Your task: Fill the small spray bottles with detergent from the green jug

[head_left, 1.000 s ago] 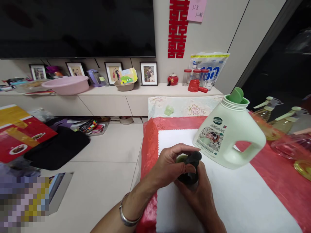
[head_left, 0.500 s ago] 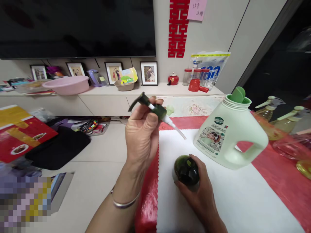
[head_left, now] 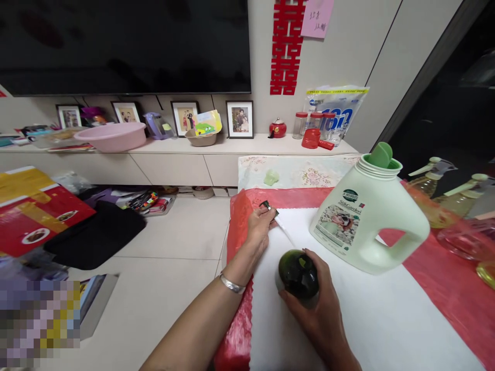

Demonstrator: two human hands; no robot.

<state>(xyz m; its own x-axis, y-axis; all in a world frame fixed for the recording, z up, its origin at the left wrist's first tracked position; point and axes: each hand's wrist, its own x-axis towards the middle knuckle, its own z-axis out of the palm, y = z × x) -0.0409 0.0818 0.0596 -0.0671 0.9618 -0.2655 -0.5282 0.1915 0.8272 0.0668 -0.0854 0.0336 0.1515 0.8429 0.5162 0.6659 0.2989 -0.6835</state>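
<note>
My left hand [head_left: 260, 225] is closed on a dark green pump head [head_left: 274, 210] whose pale dip tube slants down to the right. It is low over the white sheet, near the table's left edge; whether it touches the sheet I cannot tell. My right hand [head_left: 324, 299] wraps round the right side of a dark green, glossy round-topped bottle [head_left: 297, 273] on the white sheet. The tube's tip lies just above and behind the bottle in view. Behind my right hand stands a large pale green jug [head_left: 348, 232] with a green scoop-like piece [head_left: 381, 154] in its open mouth.
Clear spray bottles [head_left: 460, 196] with pale triggers stand at the right on a red cloth [head_left: 433, 304]. A small light green object [head_left: 271, 178] lies at the table's far side. Beyond is a low cabinet [head_left: 170, 167] bearing a pink basin [head_left: 112, 136], framed photos and jars.
My left hand has lowered the pump head from in front of the cabinet down and away towards the table's far left edge. My right hand stays on the bottle.
</note>
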